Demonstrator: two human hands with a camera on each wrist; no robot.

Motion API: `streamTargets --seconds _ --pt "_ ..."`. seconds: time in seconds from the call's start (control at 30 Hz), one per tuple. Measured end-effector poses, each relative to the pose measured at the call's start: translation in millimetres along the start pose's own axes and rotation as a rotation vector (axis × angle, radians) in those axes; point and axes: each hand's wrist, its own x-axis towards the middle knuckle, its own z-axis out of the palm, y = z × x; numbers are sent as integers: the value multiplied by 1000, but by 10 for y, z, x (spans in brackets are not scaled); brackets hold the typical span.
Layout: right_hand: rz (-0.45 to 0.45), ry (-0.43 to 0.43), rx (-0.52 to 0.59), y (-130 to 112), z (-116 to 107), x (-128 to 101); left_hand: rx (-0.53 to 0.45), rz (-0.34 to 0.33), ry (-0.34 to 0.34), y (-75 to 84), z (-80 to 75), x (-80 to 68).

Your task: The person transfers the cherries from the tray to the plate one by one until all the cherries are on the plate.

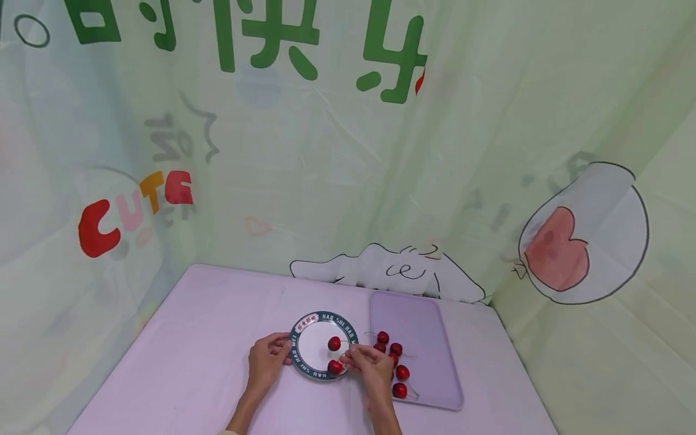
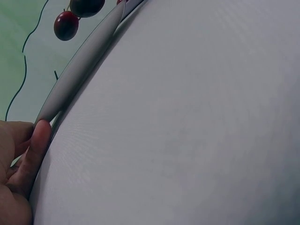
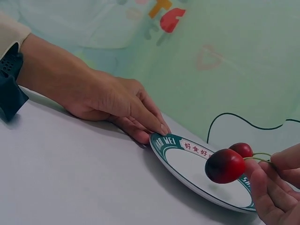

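Observation:
My left hand (image 1: 266, 361) holds the left edge of a white plate (image 1: 321, 338) with a dark green lettered rim. In the right wrist view its thumb (image 3: 154, 123) lies over that rim. Over the plate hang two red cherries, one farther back (image 1: 334, 344) and one nearer (image 1: 335, 367). My right hand (image 1: 372, 368), at the plate's right side, pinches their thin green stems (image 3: 258, 160) between thumb and fingers. The left wrist view shows the plate's underside (image 2: 82, 65) edge-on, with dark red cherries (image 2: 66, 25) beyond it.
A lilac tray (image 1: 418, 326) lies right of the plate, bearing several red cherries (image 1: 402, 372) with stems along its left side. The pale table (image 1: 217, 326) ends at a printed curtain (image 1: 304, 181) behind and at both sides.

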Motion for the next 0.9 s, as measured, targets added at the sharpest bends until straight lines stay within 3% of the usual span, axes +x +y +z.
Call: streamTargets --seconds 0.9 --pt "28 6 -73 12 202 22 -19 5 8 -47 -2 19"
